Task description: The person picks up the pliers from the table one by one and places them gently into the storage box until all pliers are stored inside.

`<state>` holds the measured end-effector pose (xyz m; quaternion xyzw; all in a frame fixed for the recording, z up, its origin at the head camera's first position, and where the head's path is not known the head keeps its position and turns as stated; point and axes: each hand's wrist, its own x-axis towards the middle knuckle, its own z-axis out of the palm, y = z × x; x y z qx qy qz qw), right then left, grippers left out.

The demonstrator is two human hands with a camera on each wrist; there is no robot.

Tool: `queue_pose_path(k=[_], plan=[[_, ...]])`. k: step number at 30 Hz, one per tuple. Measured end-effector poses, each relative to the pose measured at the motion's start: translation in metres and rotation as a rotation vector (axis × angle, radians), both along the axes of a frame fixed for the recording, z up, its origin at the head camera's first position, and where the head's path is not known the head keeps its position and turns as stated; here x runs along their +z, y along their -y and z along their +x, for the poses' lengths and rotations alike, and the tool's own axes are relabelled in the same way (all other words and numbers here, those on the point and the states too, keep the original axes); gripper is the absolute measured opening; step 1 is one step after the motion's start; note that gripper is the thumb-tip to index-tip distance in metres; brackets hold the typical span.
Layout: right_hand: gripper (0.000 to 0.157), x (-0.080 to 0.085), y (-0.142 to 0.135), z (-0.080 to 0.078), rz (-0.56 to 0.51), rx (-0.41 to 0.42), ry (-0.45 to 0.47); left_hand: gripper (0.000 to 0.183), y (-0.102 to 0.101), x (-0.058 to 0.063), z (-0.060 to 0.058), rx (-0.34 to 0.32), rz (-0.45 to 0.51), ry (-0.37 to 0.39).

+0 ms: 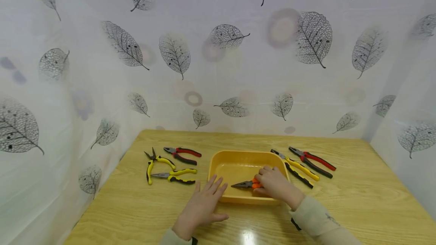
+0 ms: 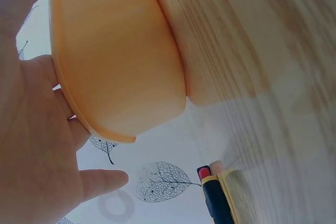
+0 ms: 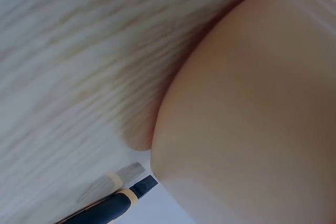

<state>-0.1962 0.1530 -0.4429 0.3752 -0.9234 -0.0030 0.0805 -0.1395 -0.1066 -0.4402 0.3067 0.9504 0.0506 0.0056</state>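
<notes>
Head view: the right hand (image 1: 274, 182) reaches into the yellow tray (image 1: 246, 200) and grips the orange-handled pliers (image 1: 251, 184); its fingers are curled round the handles, with the grey nose pointing left across the tray; the pliers are inside the tray, toward its near right part; whether they rest on the tray floor or are slightly raised cannot be told. The left hand (image 1: 204, 201) is at the tray's near left corner, fingers straight and spread apart, holding nothing; the left wrist view shows several of them passing behind the rim, though firm pressure cannot be confirmed. Right wrist view: tray wall and table surface only; the finger grip is not visible from there.

To the left of the tray on the table (image 1: 357, 203) lie three further pairs: red-and-black, yellow with handles spread, and yellow-and-black; two more lie to its right, the nearer one beside the tray wall.

Handling, in my judgement: keep both orange handles gathered in the palm so the nose cannot spring apart; keep the pliers level and their tip clear of the rim and of the left fingertips; let the left hand steady the corner lightly, without tipping the tray.
</notes>
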Motion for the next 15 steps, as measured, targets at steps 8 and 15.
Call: queue_pose_path(k=[8, 15], plan=[[0.029, -0.0038, 0.0050, -0.0027, -0.003, -0.013, 0.042, 0.083, -0.0002, -0.0003, -0.0010, 0.002, -0.003, -0.001], [0.030, -0.0073, 0.0101, -0.0040, 0.004, -0.020, 0.010, 0.084, -0.0012, -0.0016, -0.0003, 0.007, -0.010, -0.018]])
